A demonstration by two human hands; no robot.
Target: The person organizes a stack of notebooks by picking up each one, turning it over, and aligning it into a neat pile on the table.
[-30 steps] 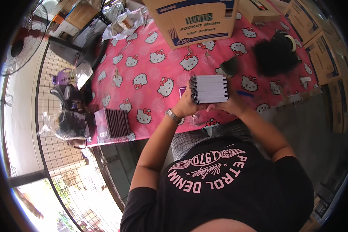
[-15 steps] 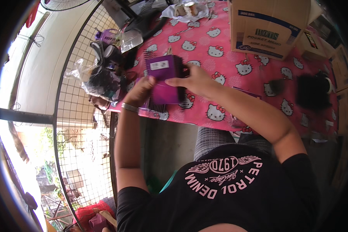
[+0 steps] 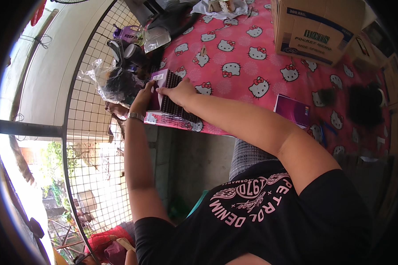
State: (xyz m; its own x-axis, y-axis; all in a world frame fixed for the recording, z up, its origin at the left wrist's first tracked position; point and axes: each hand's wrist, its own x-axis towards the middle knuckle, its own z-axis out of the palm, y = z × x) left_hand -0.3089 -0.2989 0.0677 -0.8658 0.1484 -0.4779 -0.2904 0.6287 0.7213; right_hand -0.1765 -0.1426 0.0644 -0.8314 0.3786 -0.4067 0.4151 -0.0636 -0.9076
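A stack of purple spiral notebooks point(image 3: 156, 104) with black wire bindings is at the left front edge of the table. My left hand point(image 3: 141, 98) grips its left side, thumb over the top cover. From the other side my right hand point(image 3: 181, 93) holds it along the bound edge, its thumb also on the cover. More dark bindings show under and beside my right hand, close to the table edge. Whether the held notebooks rest fully on the ones below, I cannot tell. A separate purple notebook point(image 3: 292, 111) lies flat to the right, beyond my right forearm.
A pink cat-print cloth point(image 3: 234, 88) covers the table. Left of the stack are a clear plastic bag point(image 3: 102, 84), a purple container point(image 3: 129, 34) and a clear tub point(image 3: 157, 39). A cardboard box point(image 3: 316, 33) stands back right; a black fuzzy thing point(image 3: 365, 104) lies right. Wire mesh point(image 3: 95, 176) borders the left.
Both hands have moved left and down with the purple notebooks, bringing them to the stack at the table edge. The separate notebook on the right is now more exposed as my view shifted.
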